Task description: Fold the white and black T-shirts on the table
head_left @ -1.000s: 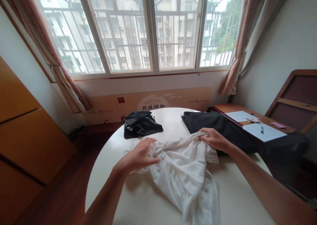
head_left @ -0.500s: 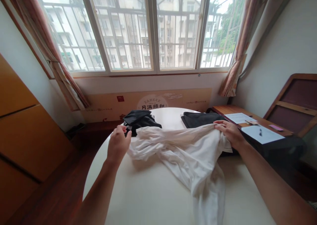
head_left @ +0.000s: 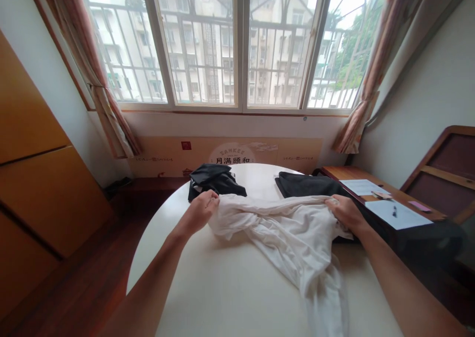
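L hand [head_left: 204,209], ctr-left of frame, is pinching the white cloth garment's [head_left: 293,238] L corner, fingers closed; blk folded clothes [head_left: 215,181] are lying just behind. Garment is stretching across ctr, draping to bottom right of ctr. R hand [head_left: 343,212], right of ctr, is gripping its other top corner, fingers closed, w/ blk folded cloth [head_left: 308,184] behind.

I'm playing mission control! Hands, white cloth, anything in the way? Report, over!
Left hand, right hand gripping. White cloth stretched between, rumpled. Black bundle, black stack close behind.
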Motion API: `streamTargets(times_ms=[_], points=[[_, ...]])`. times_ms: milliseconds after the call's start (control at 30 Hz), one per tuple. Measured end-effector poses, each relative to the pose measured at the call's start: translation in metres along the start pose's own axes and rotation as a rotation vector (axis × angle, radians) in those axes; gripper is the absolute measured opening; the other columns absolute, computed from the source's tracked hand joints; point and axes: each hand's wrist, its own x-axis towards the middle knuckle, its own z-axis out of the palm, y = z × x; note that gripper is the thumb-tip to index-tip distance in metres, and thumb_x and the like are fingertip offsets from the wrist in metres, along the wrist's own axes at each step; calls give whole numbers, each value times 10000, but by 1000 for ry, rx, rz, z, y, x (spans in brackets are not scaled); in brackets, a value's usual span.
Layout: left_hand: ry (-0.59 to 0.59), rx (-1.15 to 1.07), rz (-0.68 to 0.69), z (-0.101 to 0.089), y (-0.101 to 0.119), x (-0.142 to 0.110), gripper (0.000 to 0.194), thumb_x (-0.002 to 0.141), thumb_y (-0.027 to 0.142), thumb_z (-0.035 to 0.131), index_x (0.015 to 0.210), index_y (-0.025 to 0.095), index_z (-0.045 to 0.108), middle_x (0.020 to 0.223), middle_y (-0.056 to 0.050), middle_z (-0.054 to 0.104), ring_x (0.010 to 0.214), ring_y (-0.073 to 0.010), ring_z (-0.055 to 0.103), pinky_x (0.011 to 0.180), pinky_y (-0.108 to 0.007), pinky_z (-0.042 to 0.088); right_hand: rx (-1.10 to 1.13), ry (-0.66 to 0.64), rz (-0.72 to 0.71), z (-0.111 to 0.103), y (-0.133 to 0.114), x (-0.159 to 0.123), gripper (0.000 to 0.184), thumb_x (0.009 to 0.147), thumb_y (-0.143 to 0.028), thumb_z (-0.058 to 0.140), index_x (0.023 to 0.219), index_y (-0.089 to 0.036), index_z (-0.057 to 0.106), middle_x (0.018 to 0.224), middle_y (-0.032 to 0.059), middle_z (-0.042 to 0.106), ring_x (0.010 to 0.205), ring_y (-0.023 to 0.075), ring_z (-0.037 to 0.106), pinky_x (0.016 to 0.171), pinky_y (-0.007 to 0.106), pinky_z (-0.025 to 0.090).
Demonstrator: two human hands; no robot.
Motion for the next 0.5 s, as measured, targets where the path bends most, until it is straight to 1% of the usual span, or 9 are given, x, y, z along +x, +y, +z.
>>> streamTargets(times_ms=[67,100,133,200,267,333,367,433,500], points=[[270,-63,16,-4,1,5,274,951,439,466,968,206,611,968,-81,688,915,-266,656,818,-360,498,-2,80,11,-3,1,1,329,830,-542,493,699,-254,584,688,51,674,709,252,625,649,326,455],[357,-91,2,-6,1,7,262,956,433,466,979,209,600,963,-79,679,916,-264,654,827,-362,507,-10,120,23,-3,2,1,333,845,-545,467,730,-254,579,715,59,680,732,257,630,661,328,463],[409,-109,-30,-7,0,8,243,959,421,467,983,212,589,949,-73,671,904,-261,655,826,-361,515,-24,152,39,-3,3,2,328,849,-546,465,763,-251,580,746,69,691,757,263,638,676,330,470],[439,-113,-137,-9,-5,11,176,957,365,477,990,216,565,944,-69,664,896,-256,665,828,-354,529,-69,185,74,0,7,3,298,825,-530,518,818,-242,594,802,94,712,789,279,655,699,342,478],[385,-47,-268,-8,-12,12,125,918,253,495,1022,204,546,1031,-98,671,971,-264,679,871,-353,536,-126,174,101,5,10,3,263,791,-479,581,860,-228,621,834,116,726,785,292,667,706,360,482],[250,62,-379,-4,-19,10,218,842,157,526,1058,178,542,1159,-152,663,1060,-286,678,907,-355,532,-185,135,103,10,12,3,246,784,-407,601,917,-208,660,842,123,732,770,304,677,706,379,486],[172,106,-413,-2,-23,8,262,805,137,551,1065,165,549,1201,-178,657,1083,-301,679,911,-358,531,-213,115,90,12,12,2,259,791,-369,594,964,-196,682,856,127,736,785,312,685,717,389,492],[48,150,-439,3,-29,4,290,760,168,616,1046,145,573,1195,-215,670,1069,-340,692,875,-370,537,-263,91,49,14,9,-1,350,803,-294,567,1098,-170,710,958,151,749,903,346,701,788,428,510],[-5,118,-421,5,-33,0,286,761,269,665,1009,145,596,1081,-214,713,1005,-372,712,798,-375,541,-319,95,-24,15,4,-3,453,817,-247,540,1230,-158,705,1125,183,742,1087,393,677,903,496,508]])
